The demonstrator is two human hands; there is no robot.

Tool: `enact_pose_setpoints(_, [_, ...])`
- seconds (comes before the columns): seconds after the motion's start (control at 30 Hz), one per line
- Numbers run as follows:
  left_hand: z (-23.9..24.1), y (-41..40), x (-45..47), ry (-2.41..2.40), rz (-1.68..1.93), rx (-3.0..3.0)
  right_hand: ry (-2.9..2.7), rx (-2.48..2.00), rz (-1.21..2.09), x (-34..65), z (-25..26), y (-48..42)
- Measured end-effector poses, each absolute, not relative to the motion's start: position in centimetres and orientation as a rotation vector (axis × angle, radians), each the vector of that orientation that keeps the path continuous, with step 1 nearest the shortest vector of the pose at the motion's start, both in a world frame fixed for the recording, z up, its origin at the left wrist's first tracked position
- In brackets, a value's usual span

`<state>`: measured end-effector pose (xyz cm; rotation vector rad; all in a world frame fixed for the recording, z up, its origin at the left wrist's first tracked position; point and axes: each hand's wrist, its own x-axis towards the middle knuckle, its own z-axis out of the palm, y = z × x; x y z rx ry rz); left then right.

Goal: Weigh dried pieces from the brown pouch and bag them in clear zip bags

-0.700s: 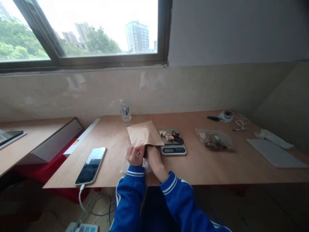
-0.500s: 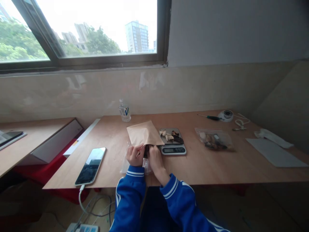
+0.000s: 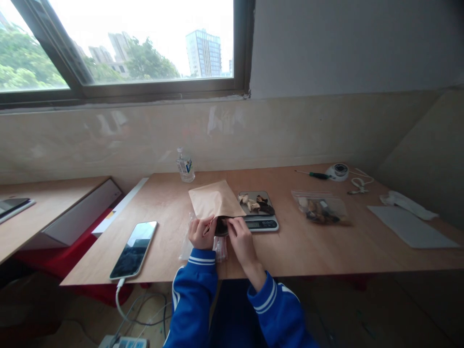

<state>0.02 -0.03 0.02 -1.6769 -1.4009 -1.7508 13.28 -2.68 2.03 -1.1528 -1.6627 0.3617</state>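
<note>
A brown kraft paper bag (image 3: 215, 199) lies with its mouth toward me, spread wide over a dark inside. My left hand (image 3: 202, 234) is closed on the left edge of the mouth. At the right side of the mouth, my right hand (image 3: 239, 237) has thumb and fingers pinched on the bag's edge; whether a small piece is also in them is hidden. Clear plastic packaging (image 3: 220, 249) lies under the bag and hands. Just right of the bag is a digital kitchen scale (image 3: 272, 225), bearing several dried mushroom-like pieces (image 3: 253, 205), pale and dark.
A clear zip bag (image 3: 321, 209) of similar pieces lies to the right. Behind stand a water bottle (image 3: 186, 166) and a dome camera (image 3: 338, 172) beside a screwdriver (image 3: 317, 175). A phone (image 3: 134, 250) on a cable is at left, a grey sheet (image 3: 409, 227) at far right.
My right hand has drawn back to the right from the bag's mouth, and the opening shows wider and darker. My left hand keeps its hold on the bag.
</note>
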Motion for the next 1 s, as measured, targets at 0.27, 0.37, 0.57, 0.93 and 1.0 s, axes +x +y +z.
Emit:
enact_pose_setpoints(0.27, [0.4, -0.1, 0.1, -1.372, -1.749, -1.662, -1.492, -1.058, 0.53, 20.0, 5.9, -2.4])
enact_pose_setpoints(0.37, [0.5, -0.1, 0.2, -1.385, -1.749, -1.657, -1.322, -1.098, 0.607, 22.2, 5.8, -0.3])
enact_pose_setpoints(0.57, [0.3, 0.1, 0.0, -1.364, -1.743, -1.659, -1.288, -1.252, 0.456, 25.2, 4.9, 5.2])
enact_pose_setpoints(0.93, [0.8, 0.0, 0.2, -1.321, -1.746, -1.706, -1.495, -1.309, 0.284, 27.4, 1.8, 8.8])
enact_pose_setpoints(1.0, [0.8, 0.0, 0.2, -1.311, -1.736, -1.721, -1.573, -1.275, 0.248, 28.1, 1.5, 8.3])
